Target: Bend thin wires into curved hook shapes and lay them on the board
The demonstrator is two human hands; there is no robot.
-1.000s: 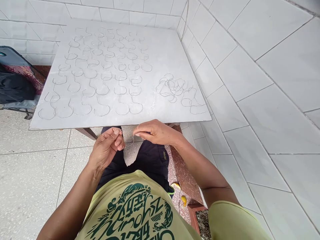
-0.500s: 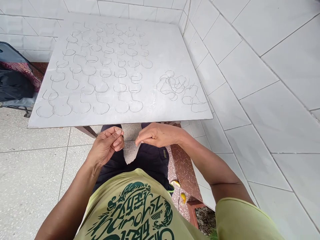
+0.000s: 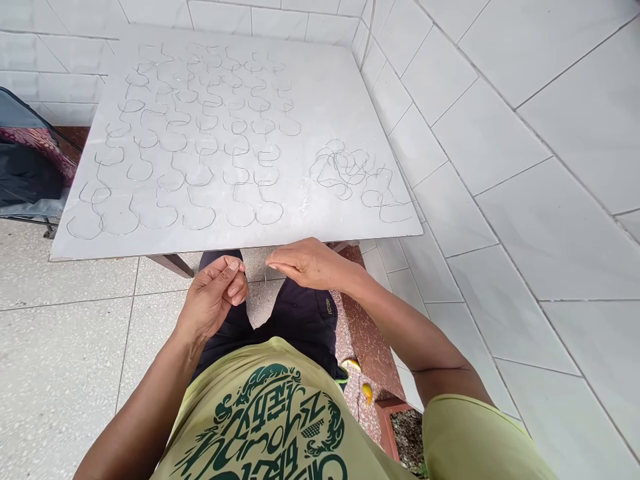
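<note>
My left hand (image 3: 220, 287) is closed in a pinch, thumb against the index finger, in front of the table's near edge. Facing it, my right hand (image 3: 305, 263) is turned palm down with thumb and fingertips pressed together. A short stretch of thin wire (image 3: 265, 275) hangs below my right fingertips; the part at my left fingers is too fine to follow. Beyond both hands, many thin wires bent into S-like curves (image 3: 200, 177) lie in rows on the white tabletop (image 3: 330, 73). A tangled heap of curved wires (image 3: 343, 170) rests at the right.
White tiled walls (image 3: 500, 220) stand behind and to the right of the table. A folding chair (image 3: 30, 173) with dark cloth on it is at the left. Below on the right are a reddish stone ledge (image 3: 367, 320) and a yellow object (image 3: 367, 393) on the floor.
My right hand has risen slightly and shifted left, its fingers now straighter. My left hand has stayed nearly in place, still pinched. The view has shifted a little.
</note>
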